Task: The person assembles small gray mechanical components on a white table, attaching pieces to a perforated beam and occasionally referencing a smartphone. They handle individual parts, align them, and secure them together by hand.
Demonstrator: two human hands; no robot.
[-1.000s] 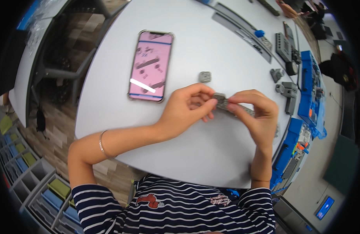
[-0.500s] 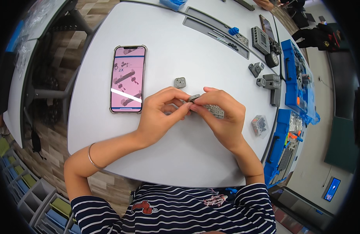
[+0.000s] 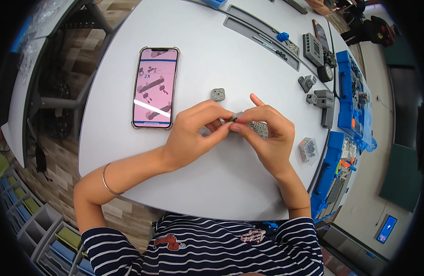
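In the head view, both bare hands meet over the middle of a pale grey table (image 3: 207, 184). The left hand (image 3: 193, 133) has its fingers curled, thumb and fingertips pinching one end of a small grey building-brick piece (image 3: 236, 117) held just above the tabletop. The right hand (image 3: 269, 133) pinches the other end of that piece with thumb and forefinger, index finger pointing up and away; under its fingers a grey perforated beam (image 3: 258, 128) shows, held in the same grasp. Whether the piece and the beam are already joined cannot be told, since the fingers cover the joint. A thin bangle (image 3: 106, 180) circles the left wrist.

Just beyond the hands lies a small square grey connector (image 3: 218, 94), apart from them. To the left a smartphone (image 3: 155, 87) lies flat, its pink screen showing drawings of grey parts. To the right of the right hand sits a small clear-cased motor block (image 3: 307, 150), near the table's edge. Farther off on the right lie grey angled parts (image 3: 323, 102), a black wheel (image 3: 326, 72), a grey hub block (image 3: 313, 48) and a small blue piece (image 3: 282, 37) beside a long grey tray strip (image 3: 258, 36). Blue sorting trays (image 3: 349, 99) full of parts line the right rim. The person wears a navy-and-white striped shirt (image 3: 207, 250)
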